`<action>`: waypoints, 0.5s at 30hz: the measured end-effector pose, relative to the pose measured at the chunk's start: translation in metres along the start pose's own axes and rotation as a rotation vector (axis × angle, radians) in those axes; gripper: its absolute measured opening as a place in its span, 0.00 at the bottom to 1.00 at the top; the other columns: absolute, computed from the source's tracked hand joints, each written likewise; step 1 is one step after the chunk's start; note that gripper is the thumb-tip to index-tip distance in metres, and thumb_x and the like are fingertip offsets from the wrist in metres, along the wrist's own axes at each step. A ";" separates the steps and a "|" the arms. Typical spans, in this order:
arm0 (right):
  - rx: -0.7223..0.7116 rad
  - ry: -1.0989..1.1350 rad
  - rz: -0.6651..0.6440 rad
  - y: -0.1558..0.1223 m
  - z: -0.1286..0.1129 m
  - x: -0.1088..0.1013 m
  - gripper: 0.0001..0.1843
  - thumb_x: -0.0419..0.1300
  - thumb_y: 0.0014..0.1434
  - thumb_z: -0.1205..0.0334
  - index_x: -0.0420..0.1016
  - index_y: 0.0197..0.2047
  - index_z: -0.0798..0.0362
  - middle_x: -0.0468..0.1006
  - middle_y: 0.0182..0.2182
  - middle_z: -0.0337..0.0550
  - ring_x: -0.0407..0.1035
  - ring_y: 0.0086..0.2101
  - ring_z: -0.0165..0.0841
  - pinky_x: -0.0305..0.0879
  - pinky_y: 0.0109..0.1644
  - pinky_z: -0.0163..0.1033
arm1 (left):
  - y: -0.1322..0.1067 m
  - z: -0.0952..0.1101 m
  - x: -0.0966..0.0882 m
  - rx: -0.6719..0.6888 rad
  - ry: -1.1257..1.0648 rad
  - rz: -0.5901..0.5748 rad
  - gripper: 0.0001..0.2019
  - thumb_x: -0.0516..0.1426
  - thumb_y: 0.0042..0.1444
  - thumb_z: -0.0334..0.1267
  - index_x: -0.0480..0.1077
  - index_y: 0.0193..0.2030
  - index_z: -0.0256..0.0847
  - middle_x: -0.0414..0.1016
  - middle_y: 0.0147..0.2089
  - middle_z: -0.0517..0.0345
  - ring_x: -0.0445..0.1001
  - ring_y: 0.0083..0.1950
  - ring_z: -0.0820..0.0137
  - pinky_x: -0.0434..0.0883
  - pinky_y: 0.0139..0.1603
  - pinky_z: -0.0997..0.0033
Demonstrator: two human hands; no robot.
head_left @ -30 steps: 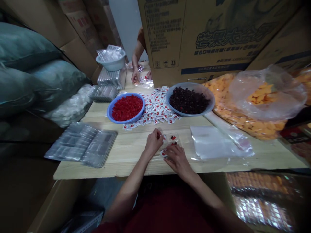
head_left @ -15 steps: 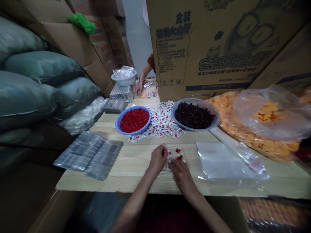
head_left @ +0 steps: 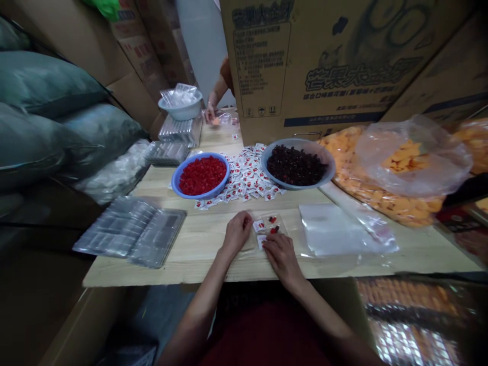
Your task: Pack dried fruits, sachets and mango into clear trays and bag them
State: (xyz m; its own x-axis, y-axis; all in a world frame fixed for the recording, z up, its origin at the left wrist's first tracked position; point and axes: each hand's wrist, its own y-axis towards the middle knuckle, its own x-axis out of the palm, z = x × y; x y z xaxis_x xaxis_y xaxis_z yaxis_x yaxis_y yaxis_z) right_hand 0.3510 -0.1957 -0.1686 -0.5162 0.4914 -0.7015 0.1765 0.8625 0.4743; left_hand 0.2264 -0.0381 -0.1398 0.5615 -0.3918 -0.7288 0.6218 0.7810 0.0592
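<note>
A clear plastic tray (head_left: 282, 224) with compartments lies on the table in front of me. White printed sachets (head_left: 258, 226) fill its left side, while small red and dark pieces (head_left: 272, 219) sit in the right. My left hand (head_left: 237, 233) is at the tray's left edge, fingertips pinched together; whatever they hold is hidden. Over the tray's near part, my right hand (head_left: 284, 256) has bent fingers closed at the edge of the lower sachet (head_left: 262, 242). That hand covers the near right corner.
Beyond are a blue bowl of red pieces (head_left: 173, 184), a pile of sachets (head_left: 247, 175) and a bowl of dark pieces (head_left: 330, 175). Clear trays (head_left: 158, 236) lie left, plastic bags (head_left: 335, 229) right. A large carton (head_left: 267, 114) stands behind; another person's hand (head_left: 210, 113) works at back.
The camera view has shifted, so the table appears higher. My right fingers have drawn back slightly, showing more of the lower sachet. My left hand stays at the tray's left edge.
</note>
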 end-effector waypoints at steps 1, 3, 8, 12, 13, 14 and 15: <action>0.007 -0.021 -0.014 0.000 -0.001 -0.001 0.08 0.58 0.67 0.68 0.78 0.46 0.51 0.78 0.47 0.48 0.67 0.48 0.41 0.61 0.52 0.48 | 0.001 0.000 -0.002 0.035 -0.005 -0.026 0.03 0.55 0.62 0.35 0.71 0.39 0.42 0.74 0.39 0.57 0.72 0.39 0.68 0.66 0.42 0.69; -0.001 -0.059 -0.034 0.002 -0.001 0.001 0.07 0.60 0.65 0.67 0.78 0.45 0.51 0.78 0.46 0.47 0.66 0.49 0.41 0.59 0.53 0.48 | 0.002 0.000 -0.004 0.106 0.002 -0.074 0.04 0.57 0.60 0.35 0.72 0.42 0.42 0.73 0.43 0.55 0.72 0.43 0.67 0.68 0.46 0.68; -0.003 -0.054 -0.036 0.007 0.002 0.010 0.07 0.60 0.65 0.69 0.79 0.39 0.50 0.78 0.44 0.45 0.65 0.48 0.41 0.55 0.52 0.47 | 0.007 -0.001 0.006 0.140 0.081 -0.089 0.07 0.62 0.58 0.37 0.73 0.42 0.40 0.72 0.44 0.51 0.69 0.50 0.60 0.67 0.53 0.60; 0.075 0.016 -0.013 0.004 0.005 0.004 0.09 0.59 0.66 0.68 0.78 0.46 0.51 0.76 0.46 0.47 0.65 0.49 0.40 0.56 0.52 0.46 | 0.010 -0.003 0.008 0.126 0.058 -0.083 0.04 0.62 0.56 0.35 0.72 0.35 0.40 0.71 0.40 0.52 0.69 0.47 0.61 0.67 0.52 0.59; 0.092 0.016 -0.004 0.003 0.006 0.002 0.10 0.58 0.66 0.68 0.78 0.47 0.51 0.76 0.47 0.47 0.65 0.50 0.40 0.56 0.53 0.46 | 0.010 -0.003 0.007 0.120 0.046 -0.076 0.03 0.61 0.57 0.35 0.71 0.34 0.40 0.71 0.40 0.53 0.69 0.46 0.62 0.67 0.51 0.60; 0.104 0.011 0.000 0.002 0.006 0.000 0.10 0.58 0.66 0.67 0.78 0.48 0.50 0.75 0.47 0.47 0.65 0.50 0.40 0.56 0.53 0.46 | 0.010 -0.003 0.005 0.113 0.031 -0.069 0.03 0.60 0.58 0.35 0.70 0.34 0.40 0.72 0.39 0.53 0.70 0.45 0.63 0.67 0.50 0.62; 0.111 0.003 -0.001 0.002 0.007 -0.002 0.10 0.58 0.66 0.67 0.78 0.49 0.50 0.75 0.48 0.47 0.64 0.51 0.41 0.56 0.53 0.47 | 0.011 -0.003 0.003 0.105 0.013 -0.062 0.02 0.58 0.60 0.35 0.69 0.35 0.41 0.72 0.39 0.54 0.70 0.44 0.65 0.67 0.49 0.63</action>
State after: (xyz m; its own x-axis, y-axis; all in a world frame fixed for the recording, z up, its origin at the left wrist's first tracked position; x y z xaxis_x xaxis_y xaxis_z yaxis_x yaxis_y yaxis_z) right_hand 0.3581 -0.1946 -0.1697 -0.5187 0.4899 -0.7007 0.2678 0.8714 0.4111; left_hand 0.2329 -0.0293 -0.1436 0.5138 -0.4306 -0.7420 0.7091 0.7000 0.0848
